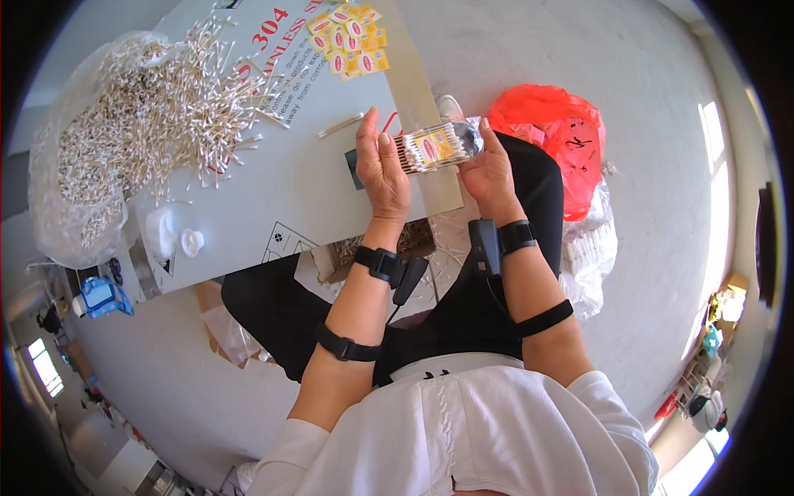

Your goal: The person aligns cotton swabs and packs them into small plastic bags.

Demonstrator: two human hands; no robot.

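Between my two hands, above the table's right edge, is a flat pack of cotton swabs (432,149) with a yellow label card in it. Clear plastic shows at its right end. My left hand (385,178) is upright at the pack's left end, its palm and thumb against the swabs. My right hand (490,178) grips the plastic at the right end, thumb up; some of its fingers are hidden behind the pack. A few loose cotton swabs (341,126) lie on the table left of my left hand. Several yellow label cards (349,40) are heaped beyond.
A large heap of cotton swabs (157,116) spills from a clear bag over the table's left side. Near the front edge stands a small white round container (192,242). A red plastic bag (562,136) is right of my leg. Below the table sits an open cardboard box (331,263).
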